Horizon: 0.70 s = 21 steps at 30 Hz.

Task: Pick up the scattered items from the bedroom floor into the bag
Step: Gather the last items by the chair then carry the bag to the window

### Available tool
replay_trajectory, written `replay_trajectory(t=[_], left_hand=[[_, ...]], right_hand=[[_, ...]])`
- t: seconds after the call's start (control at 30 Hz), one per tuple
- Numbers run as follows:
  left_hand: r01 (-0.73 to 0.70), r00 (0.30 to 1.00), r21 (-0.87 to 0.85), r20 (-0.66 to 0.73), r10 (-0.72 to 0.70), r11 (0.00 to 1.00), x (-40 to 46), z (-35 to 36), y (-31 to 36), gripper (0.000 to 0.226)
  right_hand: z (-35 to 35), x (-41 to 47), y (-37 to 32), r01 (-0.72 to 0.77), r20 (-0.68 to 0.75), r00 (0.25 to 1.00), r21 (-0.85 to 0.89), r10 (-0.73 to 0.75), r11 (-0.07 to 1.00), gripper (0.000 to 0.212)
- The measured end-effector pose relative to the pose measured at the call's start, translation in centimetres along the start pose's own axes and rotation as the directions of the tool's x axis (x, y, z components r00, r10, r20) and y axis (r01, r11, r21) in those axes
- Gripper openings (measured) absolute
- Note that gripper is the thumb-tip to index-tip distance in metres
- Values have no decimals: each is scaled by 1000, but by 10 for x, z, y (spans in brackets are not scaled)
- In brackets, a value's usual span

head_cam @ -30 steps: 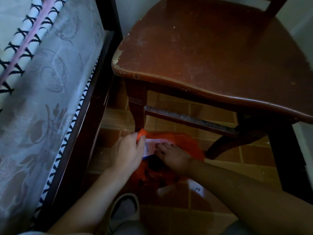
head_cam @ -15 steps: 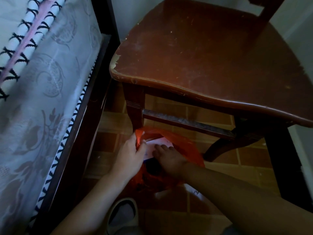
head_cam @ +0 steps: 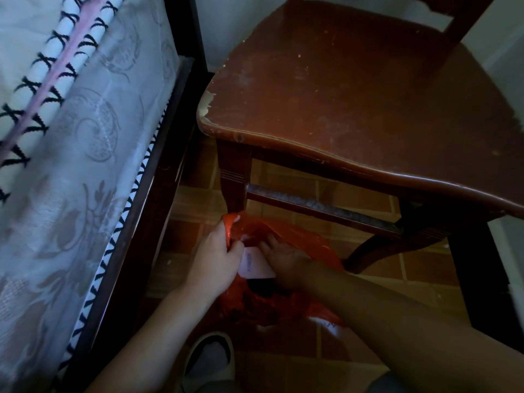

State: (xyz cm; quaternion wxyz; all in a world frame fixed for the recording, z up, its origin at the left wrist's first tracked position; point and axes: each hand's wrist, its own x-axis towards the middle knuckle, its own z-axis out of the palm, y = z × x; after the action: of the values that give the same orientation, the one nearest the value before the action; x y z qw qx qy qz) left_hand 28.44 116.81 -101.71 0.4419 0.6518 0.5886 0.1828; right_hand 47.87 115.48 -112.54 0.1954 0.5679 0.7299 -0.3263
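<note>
A red plastic bag [head_cam: 286, 239] sits on the tiled floor [head_cam: 368, 361], partly under the front of a brown wooden chair [head_cam: 354, 103]. The left hand [head_cam: 214, 258] pinches the bag's rim and holds it up, right by the chair's front leg. The right hand [head_cam: 285, 258] reaches into the open bag with its fingers on a white paper card [head_cam: 255, 263] (it has small print on it, too blurry to read). I cannot tell if the right hand is gripping the card or only pressing on it. The card lies in the mouth of the bag, between the two hands. Something dark is deeper inside the bag. A bed [head_cam: 71, 165] with a lacy cover is on the left. A grey slipper [head_cam: 209, 361] shows at the bottom.
</note>
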Motion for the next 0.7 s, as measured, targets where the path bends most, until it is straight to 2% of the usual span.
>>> replay_trajectory(t=[0.1,0.23,0.3,0.37,0.4,0.5,0.63,0.7], left_hand=[[-24,1000,1,-1,24,1000,4,-1,0,49],[-42,999,7,-3,42,999,4,-4,6,46],[-68,997,70,-18,69,995,5,-8,7,34],[-106,993,154,-40,114,982,5,-11,10,11],[-130,989,194,-47,142,972,4,-12,14,7],[-200,969,297,-84,234,934,-1,-14,24,33],[-290,923,313,-159,351,904,-3,-21,30,43],[-316,910,290,-177,375,903,-4,-20,33,42]], right_hand=[[4,-18,-9,32,-26,999,-21,-33,999,107],[5,-38,-8,30,63,998,-107,-24,994,89],[-9,-48,-7,29,77,997,-127,-20,991,74],[-23,-61,-4,8,51,999,-97,-3,995,57],[-30,-71,-2,-10,43,999,-69,13,998,51],[-40,-102,11,-80,11,997,-31,80,996,31],[-36,-131,35,-297,14,955,-38,297,954,45],[-35,-133,43,-371,18,927,-87,374,924,61]])
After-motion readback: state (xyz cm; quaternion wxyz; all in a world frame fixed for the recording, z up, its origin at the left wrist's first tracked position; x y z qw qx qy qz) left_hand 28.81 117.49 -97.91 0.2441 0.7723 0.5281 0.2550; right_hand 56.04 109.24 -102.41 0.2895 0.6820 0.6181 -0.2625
